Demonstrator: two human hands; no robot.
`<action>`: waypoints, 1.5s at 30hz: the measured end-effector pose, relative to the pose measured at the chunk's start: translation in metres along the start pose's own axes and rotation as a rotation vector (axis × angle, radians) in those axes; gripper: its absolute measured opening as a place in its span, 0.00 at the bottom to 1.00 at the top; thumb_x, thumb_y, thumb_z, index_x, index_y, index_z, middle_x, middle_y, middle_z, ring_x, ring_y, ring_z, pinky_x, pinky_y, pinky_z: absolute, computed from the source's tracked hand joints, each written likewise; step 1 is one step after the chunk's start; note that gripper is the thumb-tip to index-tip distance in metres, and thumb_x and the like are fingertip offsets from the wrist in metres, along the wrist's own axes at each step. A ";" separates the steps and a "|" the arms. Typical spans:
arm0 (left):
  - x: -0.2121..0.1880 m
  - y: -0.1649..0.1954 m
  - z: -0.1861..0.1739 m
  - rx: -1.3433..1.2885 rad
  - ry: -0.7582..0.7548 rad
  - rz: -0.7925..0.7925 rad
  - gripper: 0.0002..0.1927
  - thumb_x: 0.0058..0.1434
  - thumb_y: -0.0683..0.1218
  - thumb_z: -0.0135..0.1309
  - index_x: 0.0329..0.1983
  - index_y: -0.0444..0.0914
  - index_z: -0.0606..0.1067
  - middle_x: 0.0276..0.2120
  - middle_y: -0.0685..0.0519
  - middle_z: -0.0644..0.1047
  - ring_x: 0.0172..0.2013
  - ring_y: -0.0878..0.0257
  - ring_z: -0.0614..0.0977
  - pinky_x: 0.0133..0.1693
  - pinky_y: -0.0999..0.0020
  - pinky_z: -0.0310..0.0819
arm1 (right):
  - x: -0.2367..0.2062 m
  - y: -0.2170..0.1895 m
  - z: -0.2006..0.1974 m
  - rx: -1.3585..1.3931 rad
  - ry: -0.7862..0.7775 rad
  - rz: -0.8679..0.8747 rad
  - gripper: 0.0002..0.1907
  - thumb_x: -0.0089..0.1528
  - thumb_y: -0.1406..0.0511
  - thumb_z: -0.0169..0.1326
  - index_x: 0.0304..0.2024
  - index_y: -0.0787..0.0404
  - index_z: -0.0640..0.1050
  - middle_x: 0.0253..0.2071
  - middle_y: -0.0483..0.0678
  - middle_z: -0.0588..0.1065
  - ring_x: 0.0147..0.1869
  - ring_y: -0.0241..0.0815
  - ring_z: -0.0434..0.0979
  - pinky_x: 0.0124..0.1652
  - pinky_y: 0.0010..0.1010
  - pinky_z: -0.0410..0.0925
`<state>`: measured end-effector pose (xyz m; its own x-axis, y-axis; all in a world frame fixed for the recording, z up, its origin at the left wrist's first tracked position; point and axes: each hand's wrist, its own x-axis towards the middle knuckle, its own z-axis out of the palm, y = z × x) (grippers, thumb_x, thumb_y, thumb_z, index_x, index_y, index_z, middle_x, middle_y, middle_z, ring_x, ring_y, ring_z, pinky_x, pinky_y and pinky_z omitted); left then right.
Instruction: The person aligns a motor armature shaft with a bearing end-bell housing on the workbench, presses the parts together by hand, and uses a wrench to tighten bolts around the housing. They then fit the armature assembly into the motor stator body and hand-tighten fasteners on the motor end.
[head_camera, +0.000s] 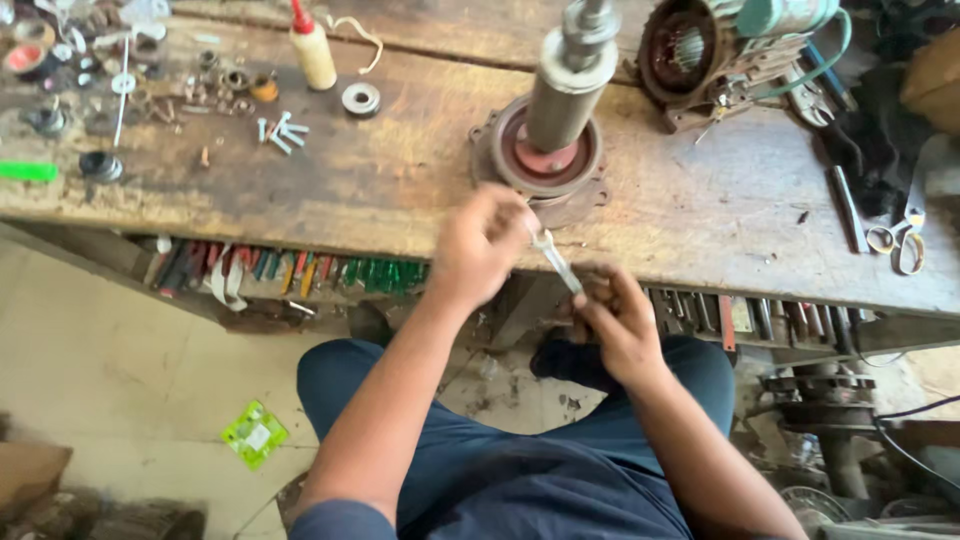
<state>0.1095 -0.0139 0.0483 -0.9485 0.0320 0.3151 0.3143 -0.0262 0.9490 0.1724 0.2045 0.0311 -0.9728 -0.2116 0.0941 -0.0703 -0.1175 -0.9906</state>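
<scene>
Holding a small spanner (556, 262) just below the upright rotor (563, 110), I see my left hand (482, 245) pinching its upper end and my right hand (618, 318) closed around the lower; probably mid-adjustment, with loose bolts (280, 131) left of the rotor unfitted.

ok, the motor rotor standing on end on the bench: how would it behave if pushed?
The rotor looks like solid metal, so probably heavy for its size and stiff. It stands tall on its shaft inside the round end plate, so a push high up might tip it rather than slide it. Being cylindrical, it would likely roll on the wooden bench once down.
</scene>
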 end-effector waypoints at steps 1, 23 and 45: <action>0.019 0.002 -0.001 0.175 0.131 0.065 0.08 0.67 0.46 0.59 0.45 0.38 0.76 0.34 0.56 0.82 0.33 0.69 0.83 0.34 0.74 0.79 | 0.012 -0.002 -0.005 0.039 0.033 -0.002 0.18 0.67 0.72 0.49 0.61 0.63 0.70 0.35 0.48 0.77 0.29 0.30 0.71 0.29 0.21 0.65; 0.123 -0.085 -0.013 0.333 0.108 0.168 0.20 0.67 0.49 0.52 0.59 0.34 0.72 0.50 0.39 0.78 0.53 0.47 0.80 0.57 0.56 0.71 | 0.080 -0.008 0.011 0.074 0.252 0.132 0.09 0.68 0.69 0.47 0.50 0.65 0.73 0.22 0.46 0.74 0.18 0.33 0.68 0.20 0.22 0.61; 0.115 -0.082 -0.010 0.097 0.024 0.205 0.24 0.73 0.46 0.44 0.70 0.35 0.64 0.66 0.41 0.72 0.69 0.50 0.71 0.71 0.57 0.60 | 0.167 -0.080 -0.069 -0.707 0.018 0.123 0.07 0.66 0.69 0.57 0.46 0.60 0.83 0.25 0.41 0.72 0.24 0.29 0.64 0.22 0.23 0.58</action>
<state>-0.0256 -0.0180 0.0068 -0.8649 0.0118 0.5017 0.5013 0.0665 0.8627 0.0001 0.2455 0.1194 -0.9860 -0.1657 -0.0181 -0.0797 0.5644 -0.8216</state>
